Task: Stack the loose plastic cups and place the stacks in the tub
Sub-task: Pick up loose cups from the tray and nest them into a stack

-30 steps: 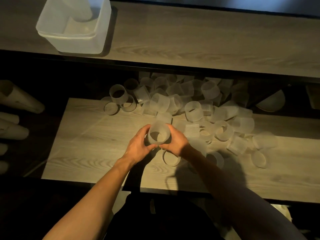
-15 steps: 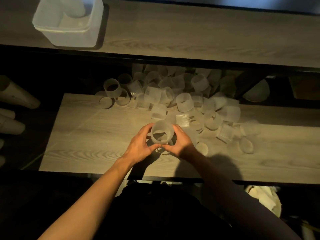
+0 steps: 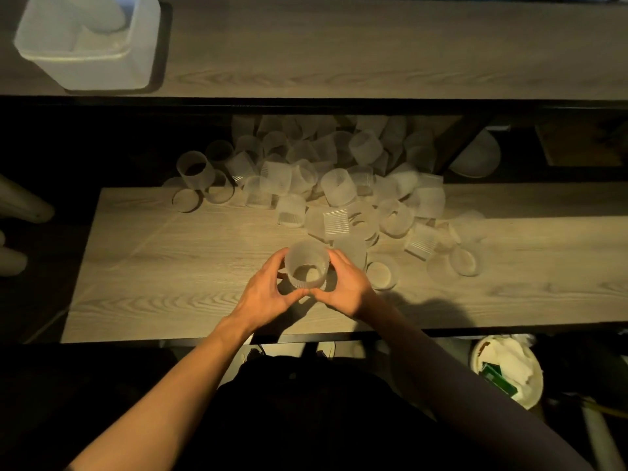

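Left hand [image 3: 268, 294], right hand [image 3: 346, 287] clasp cup [image 3: 307, 265] between.

We see frosted, ribbed plastic cups [image 3: 343, 186] on a matt wood-grain table [image 3: 176, 266], and a translucent plastic tub [image 3: 102, 66].

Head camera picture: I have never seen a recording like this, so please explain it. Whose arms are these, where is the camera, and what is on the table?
There is no machine here. A person wears a camera on the head, looking forward and down, so the two bare arms coming from the bottom edge are the person's own. The left hand and the right hand both curl round one frosted plastic cup, open end up, over the wooden table; whether more cups are nested in it I cannot tell. Behind it lies a heap of loose cups, many tipped over. On the higher shelf, far left, stands the tub that finished stacks go into.
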The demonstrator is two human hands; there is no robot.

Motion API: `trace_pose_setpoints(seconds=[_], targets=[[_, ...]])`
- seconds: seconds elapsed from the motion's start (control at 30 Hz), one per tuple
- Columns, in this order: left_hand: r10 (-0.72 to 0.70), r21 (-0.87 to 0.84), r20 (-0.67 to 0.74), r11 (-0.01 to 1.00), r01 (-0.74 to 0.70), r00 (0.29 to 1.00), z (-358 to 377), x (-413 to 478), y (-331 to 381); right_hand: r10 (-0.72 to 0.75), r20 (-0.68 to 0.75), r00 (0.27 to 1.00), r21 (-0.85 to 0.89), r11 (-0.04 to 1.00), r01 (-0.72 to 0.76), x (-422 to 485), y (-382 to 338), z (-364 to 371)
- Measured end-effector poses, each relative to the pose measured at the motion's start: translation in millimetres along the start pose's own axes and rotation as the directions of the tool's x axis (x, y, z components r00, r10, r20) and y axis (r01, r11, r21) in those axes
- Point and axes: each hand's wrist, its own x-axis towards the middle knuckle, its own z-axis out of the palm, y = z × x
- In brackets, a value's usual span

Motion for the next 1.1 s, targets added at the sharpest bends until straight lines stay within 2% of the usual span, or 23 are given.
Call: trace_pose_setpoints(seconds=[0.37, 0.57, 0.63, 0.8, 0.93, 1.1], targets=[[-0.083, 0.068, 0.009, 0.994, 0.082, 0.997, -8, 11, 1, 0.039, 0.049, 0.998, 0.108, 0.993, -0.044, 17, -6, 2], [-0.126, 0.069, 0.062, 0.990, 0.122, 0.990, -3, 5, -14, 0.133, 0.115, 0.984, 0.001, 0.991, -0.134, 17, 2, 23], [-0.129, 0.044, 0.086, 0.991, 0.126, 0.988, 2, 3, -20, 0.164, 0.120, 0.979, 0.015, 0.986, -0.167, 16, 4, 33], [-0.173, 0.011, 0.174, 0.985, 0.174, 0.969, 3, 10, -25, 0.238, 0.020, 0.971, 0.069, 0.969, -0.239, 13, 0, 49], [-0.147, 0.043, 0.188, 0.989, 0.141, 0.971, 1, 15, -30, 0.186, -0.076, 0.980, 0.081, 0.980, -0.180, 5, 1, 54], [-0.102, 0.026, 0.178, 0.995, 0.099, 0.979, -6, 18, -29, 0.192, -0.117, 0.974, 0.057, 0.981, -0.187, 7, -6, 54]])
